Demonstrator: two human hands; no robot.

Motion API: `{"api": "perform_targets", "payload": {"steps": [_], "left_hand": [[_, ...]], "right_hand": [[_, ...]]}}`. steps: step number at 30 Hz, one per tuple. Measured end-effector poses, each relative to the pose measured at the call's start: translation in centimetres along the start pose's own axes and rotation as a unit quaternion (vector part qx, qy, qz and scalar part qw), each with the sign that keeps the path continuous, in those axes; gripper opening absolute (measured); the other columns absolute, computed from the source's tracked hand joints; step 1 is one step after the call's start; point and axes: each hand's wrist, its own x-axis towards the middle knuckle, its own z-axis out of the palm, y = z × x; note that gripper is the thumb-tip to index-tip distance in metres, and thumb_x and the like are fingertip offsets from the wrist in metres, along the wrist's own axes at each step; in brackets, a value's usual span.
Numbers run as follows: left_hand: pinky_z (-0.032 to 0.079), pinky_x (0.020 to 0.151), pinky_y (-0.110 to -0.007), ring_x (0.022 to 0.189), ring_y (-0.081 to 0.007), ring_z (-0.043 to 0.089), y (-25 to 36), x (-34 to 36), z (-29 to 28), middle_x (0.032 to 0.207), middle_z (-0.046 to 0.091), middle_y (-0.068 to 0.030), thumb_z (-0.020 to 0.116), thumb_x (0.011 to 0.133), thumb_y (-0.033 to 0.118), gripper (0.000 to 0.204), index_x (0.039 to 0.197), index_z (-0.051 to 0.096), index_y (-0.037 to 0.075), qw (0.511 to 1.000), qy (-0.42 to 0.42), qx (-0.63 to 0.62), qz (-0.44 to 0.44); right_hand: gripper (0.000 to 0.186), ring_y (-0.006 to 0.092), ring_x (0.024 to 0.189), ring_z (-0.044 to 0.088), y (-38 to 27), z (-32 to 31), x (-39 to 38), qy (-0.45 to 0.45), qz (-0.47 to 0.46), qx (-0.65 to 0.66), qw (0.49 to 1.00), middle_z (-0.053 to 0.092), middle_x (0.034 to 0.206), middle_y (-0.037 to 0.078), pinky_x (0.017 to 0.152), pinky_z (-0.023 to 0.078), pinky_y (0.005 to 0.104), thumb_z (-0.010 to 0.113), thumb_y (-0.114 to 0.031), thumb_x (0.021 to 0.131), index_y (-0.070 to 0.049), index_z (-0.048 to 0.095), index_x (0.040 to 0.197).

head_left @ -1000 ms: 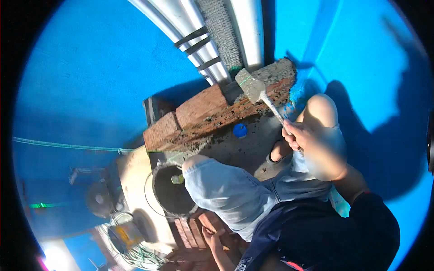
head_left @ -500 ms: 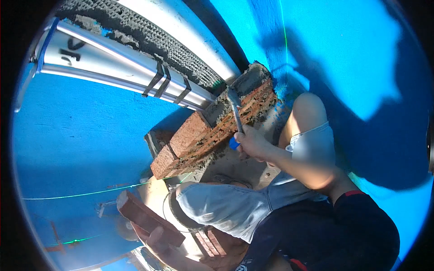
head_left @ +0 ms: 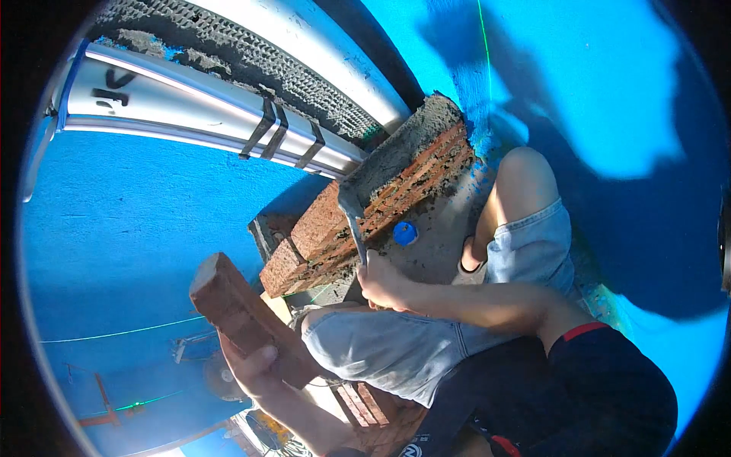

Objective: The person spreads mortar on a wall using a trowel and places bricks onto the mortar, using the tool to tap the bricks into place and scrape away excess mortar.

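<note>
My left hand (head_left: 255, 369) grips a reddish brick (head_left: 240, 308) by its lower part and holds it raised at the lower left. The fingers of my right hand (head_left: 384, 283) are closed around the handle of a trowel (head_left: 352, 209). Its blade lies at the edge of the grey mortar (head_left: 403, 156) on a low brick wall (head_left: 422, 186), beside the end of a laid brick (head_left: 320, 221). Mortar covers the wall's top from there to the blue wall behind. My right hand hides most of the trowel's handle.
A silvery metal frame (head_left: 190, 110) with black tape bands meets the brickwork, beside a rough mortar strip (head_left: 251, 68). A round blue object (head_left: 405, 233) lies on the floor near my foot. More bricks (head_left: 365, 404) are stacked below my thigh. Green light lines cross the blue walls.
My right hand and the trowel have moved left along the mortar to the laid brick's end. My left hand has lifted its brick up and slightly right. The blue object shows fully.
</note>
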Motion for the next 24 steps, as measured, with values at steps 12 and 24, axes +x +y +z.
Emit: {"api": "perform_targets", "payload": {"steps": [12,24], "left_hand": [[0.046,0.097,-0.038,0.109,-0.0276,0.058,-3.2,13.4,8.9,0.119,0.056,-0.0158,0.074,0.047,-0.002,0.108,0.144,0.028,-0.002,0.974,-0.190,0.121,0.012],[0.032,0.109,-0.043,0.127,-0.0357,0.037,-21.1,21.7,18.7,0.134,0.041,-0.0145,0.086,0.045,0.017,0.117,0.146,0.028,0.017,0.782,-0.286,0.530,0.157]], "right_hand": [[0.021,0.0196,0.061,0.056,-2.1,-8.6,-11.4,0.192,0.176,0.373,0.891,0.050,0.068,0.005,0.054,0.047,0.0394,0.047,-0.024,0.097,-0.006,0.046,0.107],[0.040,0.0046,0.044,0.037,1.7,-9.1,-16.7,0.347,0.131,0.529,0.763,0.038,0.062,-0.003,0.039,0.032,0.0231,0.045,-0.024,0.102,-0.008,0.035,0.137]]}}
